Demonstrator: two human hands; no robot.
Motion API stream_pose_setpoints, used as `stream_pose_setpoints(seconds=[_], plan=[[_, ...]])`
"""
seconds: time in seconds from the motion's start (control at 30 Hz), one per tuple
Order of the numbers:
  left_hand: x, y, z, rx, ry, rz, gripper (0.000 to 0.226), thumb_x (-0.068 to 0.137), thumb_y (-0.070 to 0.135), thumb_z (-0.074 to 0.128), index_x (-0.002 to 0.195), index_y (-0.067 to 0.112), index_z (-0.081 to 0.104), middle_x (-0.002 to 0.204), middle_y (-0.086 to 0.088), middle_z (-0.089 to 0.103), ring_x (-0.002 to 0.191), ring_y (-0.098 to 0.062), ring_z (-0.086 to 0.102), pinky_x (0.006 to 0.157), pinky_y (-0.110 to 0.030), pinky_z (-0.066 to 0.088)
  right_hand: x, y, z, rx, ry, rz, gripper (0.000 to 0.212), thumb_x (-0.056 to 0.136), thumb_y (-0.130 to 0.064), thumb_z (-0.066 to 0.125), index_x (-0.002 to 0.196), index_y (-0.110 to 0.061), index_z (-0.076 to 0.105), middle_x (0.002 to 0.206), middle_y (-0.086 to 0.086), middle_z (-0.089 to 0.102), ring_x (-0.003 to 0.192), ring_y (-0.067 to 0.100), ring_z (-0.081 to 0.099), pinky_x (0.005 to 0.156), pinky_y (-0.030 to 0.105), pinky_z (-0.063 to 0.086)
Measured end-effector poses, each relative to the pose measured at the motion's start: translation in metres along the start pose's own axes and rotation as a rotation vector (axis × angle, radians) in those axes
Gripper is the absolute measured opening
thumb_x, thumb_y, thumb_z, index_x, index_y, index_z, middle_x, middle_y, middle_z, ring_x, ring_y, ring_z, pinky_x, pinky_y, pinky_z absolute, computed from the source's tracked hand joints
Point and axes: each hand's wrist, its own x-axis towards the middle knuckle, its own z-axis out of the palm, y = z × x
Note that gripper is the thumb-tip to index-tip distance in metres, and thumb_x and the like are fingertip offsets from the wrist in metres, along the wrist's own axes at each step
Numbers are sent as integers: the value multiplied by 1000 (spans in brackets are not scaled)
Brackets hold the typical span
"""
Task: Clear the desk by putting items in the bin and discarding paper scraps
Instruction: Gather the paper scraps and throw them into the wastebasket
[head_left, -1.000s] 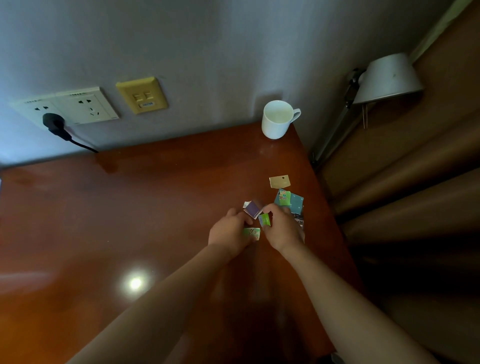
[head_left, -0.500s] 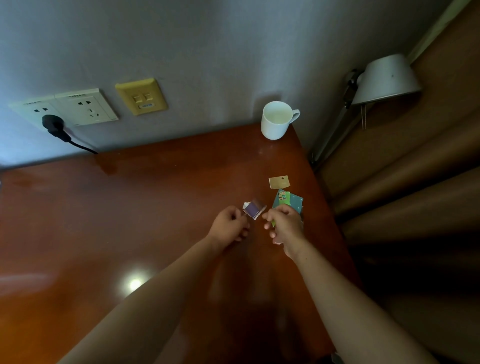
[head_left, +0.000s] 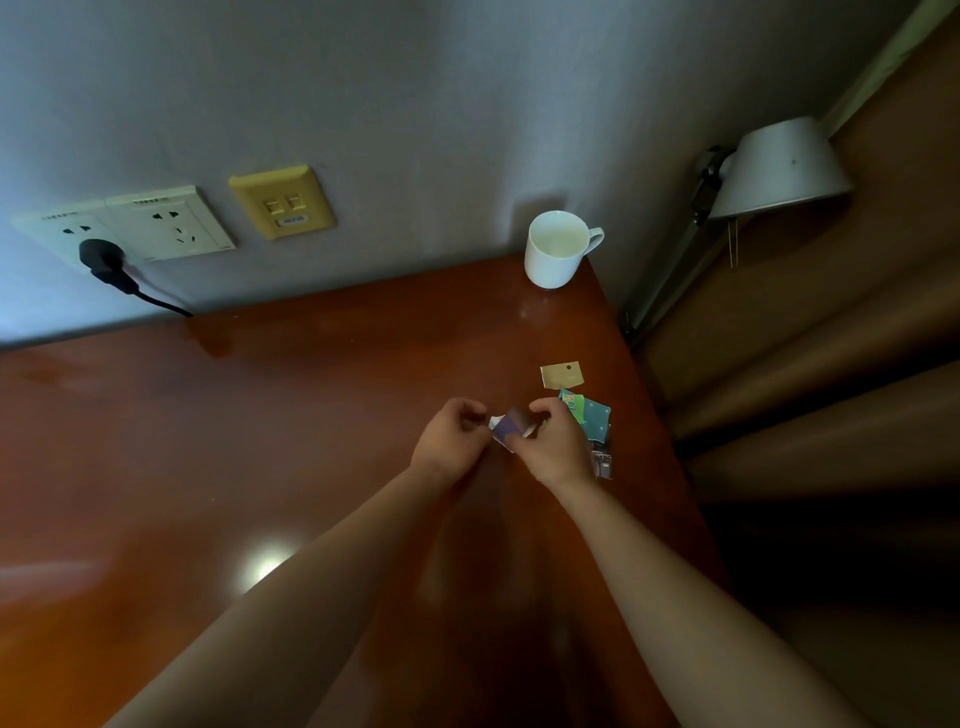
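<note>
Right hand (head_left: 556, 449), fingers pinching purple scrap (head_left: 511, 425); left hand (head_left: 449, 441), fingers curled, hold unclear

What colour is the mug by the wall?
White: the mug shows best in the head view.

Right hand (head_left: 558, 449) pinches purple paper scrap (head_left: 510, 427) above desk (head_left: 260, 441); left hand (head_left: 448, 442) curled alongside.

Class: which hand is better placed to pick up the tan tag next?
Probably right hand: it is nearer the tan tag, though it pinches a purple scrap; the left hand is farther.
</note>
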Motion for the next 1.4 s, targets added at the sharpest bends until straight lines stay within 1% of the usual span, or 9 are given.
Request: stream_pose_setpoints(seconds=[0.07, 0.23, 0.53, 0.7, 0.87, 1.07, 1.17, 1.3, 1.4], plan=[[3, -1, -1, 209, -13, 48, 25, 85, 18, 62, 110, 22, 57, 105, 4, 64, 92, -15, 61, 86, -33, 49, 4, 0, 4, -121, 11, -52, 60, 76, -30, 77, 128, -20, 50, 121, 2, 59, 107, 23, 58, 79, 31, 44], [10, 3, -1, 368, -29, 103, 32, 85, 27, 60, 117, 27, 58, 109, 4, 64, 97, -17, 61, 86, -35, 50, 5, -1, 10, -310, 20, -66, 53, 75, -32, 77, 120, -23, 50, 118, 4, 50, 97, 25, 59, 73, 32, 47], [19, 2, 0, 555, -18, 160, 28, 90, 33, 56, 118, 31, 57, 112, 6, 66, 102, -17, 61, 81, -32, 50, 12, -7, 12, -300, 10, 35, 41, 73, -29, 79, 104, -24, 52, 114, 2, 50, 94, 21, 58, 69, 32, 48], [20, 1, -1, 635, -12, 237, 28, 91, 29, 54, 119, 31, 58, 115, 1, 60, 101, -19, 60, 78, -32, 47, 11, -6, 13, -256, 31, 12, 30, 77, -23, 74, 89, -25, 46, 92, -2, 54, 78, 21, 57, 60, 32, 45], [20, 3, -1, 642, -29, 252, 31, 86, 27, 60, 117, 31, 58, 112, 1, 54, 92, -19, 59, 71, -28, 43, 7, -1, 10, 77, -22, 80, 22, 80, -20, 69, 99, -19, 58, 91, -3, 59, 86, 20, 58, 78, 38, 50], [15, 5, 6, 634, -20, 216, 17, 80, 32, 69, 96, 32, 62, 101, 8, 49, 89, -18, 60, 71, -29, 44, -2, 0, 0, 484, 1, 285, 18, 90, -13, 49, 79, -22, 59, 62, 1, 51, 53, 13, 41, 47, 25, 29], [13, 5, 9, 640, 1, 189, 13, 81, 31, 69, 93, 31, 63, 106, 6, 52, 90, -19, 61, 72, -30, 46, -5, -3, -7, 676, -40, 436, 15, 87, -7, 45, 84, -15, 57, 60, 5, 51, 48, 15, 40, 46, 26, 29], [9, 8, 10, 679, 23, 215, 32, 83, 29, 68, 112, 30, 56, 113, 4, 50, 94, -21, 61, 74, -32, 47, -10, 1, -11, 943, -128, 542, 16, 89, -13, 41, 80, -9, 53, 58, 7, 50, 49, 17, 40, 49, 27, 30], [8, 10, 10, 698, 19, 206, 23, 83, 30, 67, 105, 31, 60, 111, 5, 51, 93, -20, 61, 70, -28, 43, -12, 6, -16, 1043, -153, 544, 20, 90, -18, 40, 82, -8, 55, 60, 8, 50, 50, 16, 41, 47, 26, 30]])
